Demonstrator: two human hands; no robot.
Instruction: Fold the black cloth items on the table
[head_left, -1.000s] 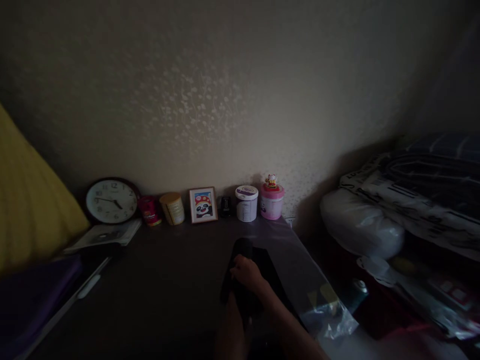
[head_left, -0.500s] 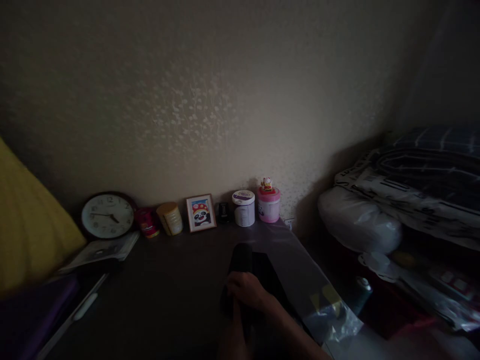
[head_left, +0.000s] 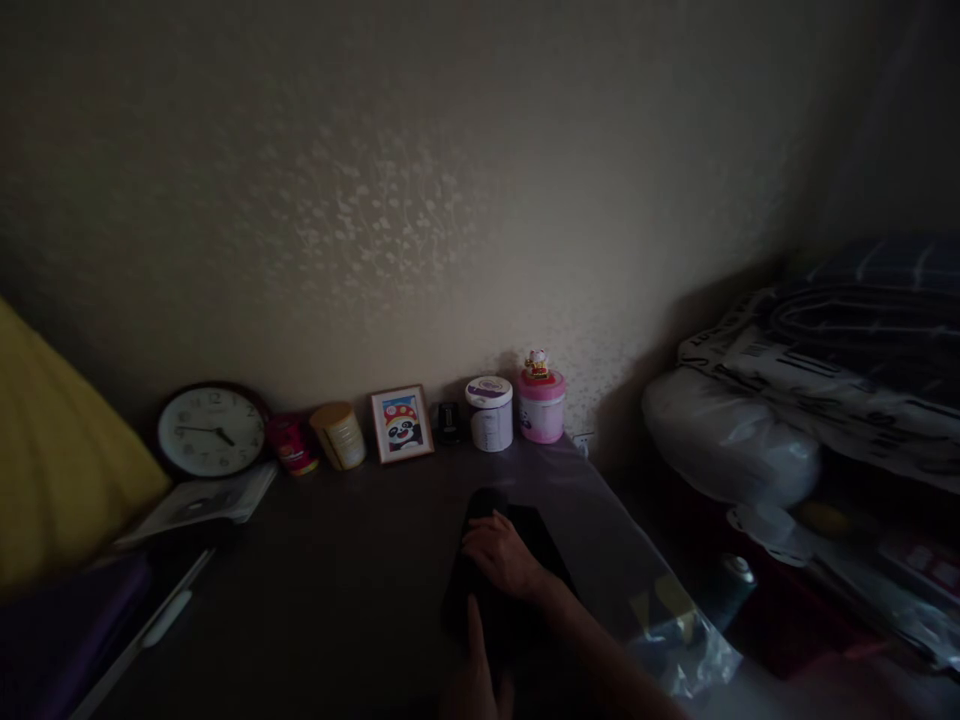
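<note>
Right hand (head_left: 507, 556) higher; atop black object (head_left: 487, 500)

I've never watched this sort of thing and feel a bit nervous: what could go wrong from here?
1. The right hand is on a black object over a dark tabletop in dim light, so its edges could be misjudged.
2. The cat figurine perches on the pink-lidded tub; a hard jolt might topple it.
3. The right forearm lies near crinkled clear plastic at the tabletop's right edge, and might snag it.
</note>
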